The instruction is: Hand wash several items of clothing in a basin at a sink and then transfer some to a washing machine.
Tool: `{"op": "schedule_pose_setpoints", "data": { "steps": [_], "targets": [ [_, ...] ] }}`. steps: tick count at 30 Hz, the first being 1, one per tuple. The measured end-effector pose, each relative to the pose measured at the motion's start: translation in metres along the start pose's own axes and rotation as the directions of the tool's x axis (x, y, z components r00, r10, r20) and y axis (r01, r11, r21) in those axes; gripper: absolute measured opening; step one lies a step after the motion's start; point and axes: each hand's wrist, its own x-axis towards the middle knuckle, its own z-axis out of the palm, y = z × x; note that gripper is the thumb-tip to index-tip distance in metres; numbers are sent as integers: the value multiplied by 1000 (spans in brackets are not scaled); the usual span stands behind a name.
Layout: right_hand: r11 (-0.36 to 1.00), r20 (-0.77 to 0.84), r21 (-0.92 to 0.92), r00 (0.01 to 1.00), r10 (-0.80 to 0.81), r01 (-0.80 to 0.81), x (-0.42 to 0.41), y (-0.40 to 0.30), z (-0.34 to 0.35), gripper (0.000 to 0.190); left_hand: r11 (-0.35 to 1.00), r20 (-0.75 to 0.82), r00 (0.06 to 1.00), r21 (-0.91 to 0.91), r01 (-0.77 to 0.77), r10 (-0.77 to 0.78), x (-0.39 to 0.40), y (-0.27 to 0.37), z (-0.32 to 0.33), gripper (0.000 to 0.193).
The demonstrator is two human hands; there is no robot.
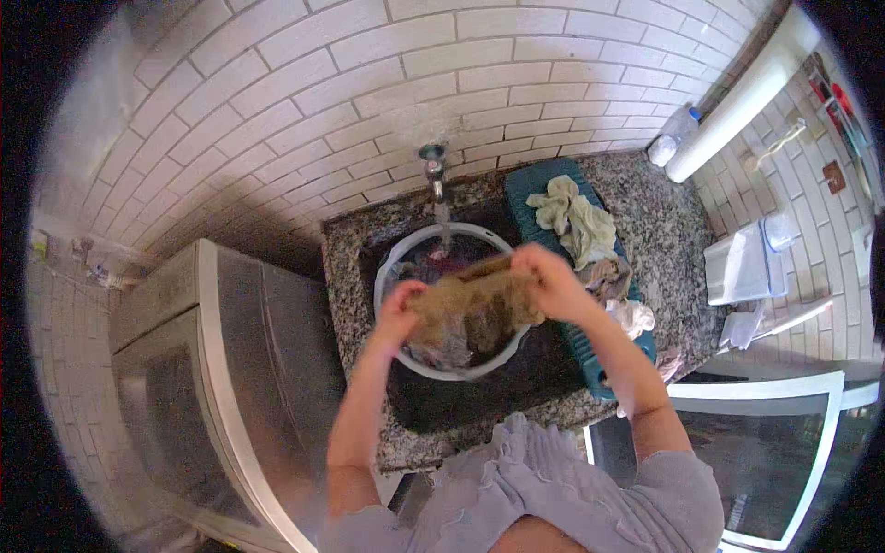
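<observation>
Both my hands hold a wet tan cloth garment (pixel 470 297) stretched over a white plastic basin (pixel 381 294). My left hand (pixel 401 314) grips its left end, and my right hand (pixel 550 283) grips the upper right end. Motion blurs the cloth, so its exact kind is unclear. Water runs from a wall tap (pixel 433 173) into the basin, where darker and reddish fabric (pixel 442 259) lies in water behind the garment. The basin sits in a dark sink (pixel 484 404). The cloth hides much of the basin's inside.
A teal plastic washboard (pixel 522 190) lies along the sink's right side, bearing a crumpled pale yellow cloth (pixel 574 218) and other damp pieces. Granite counter (pixel 681 228) surrounds the sink. A metal-sided appliance (pixel 200 345) stands left. A plastic bottle (pixel 674 135) and a clear plastic container (pixel 740 266) are at right.
</observation>
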Motion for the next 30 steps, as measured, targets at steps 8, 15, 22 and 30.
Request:
{"op": "schedule_pose_setpoints", "data": {
  "steps": [8,15,22,30],
  "targets": [
    [956,-345,99,911,-227,275,60,-139,-77,34,890,-179,875,168,-424,450,-38,248,-24,18],
    [958,-293,72,924,-244,276,55,-100,-56,29,780,10,929,541,-316,370,-23,221,-34,36],
    [986,-74,-166,997,10,-22,-9,55,85,46,392,236,949,868,-303,211,2,-28,-19,15],
    [727,216,-684,933,287,-65,-88,142,201,47,147,216,946,972,-184,-242,2,-159,45,35]
  ]
}}
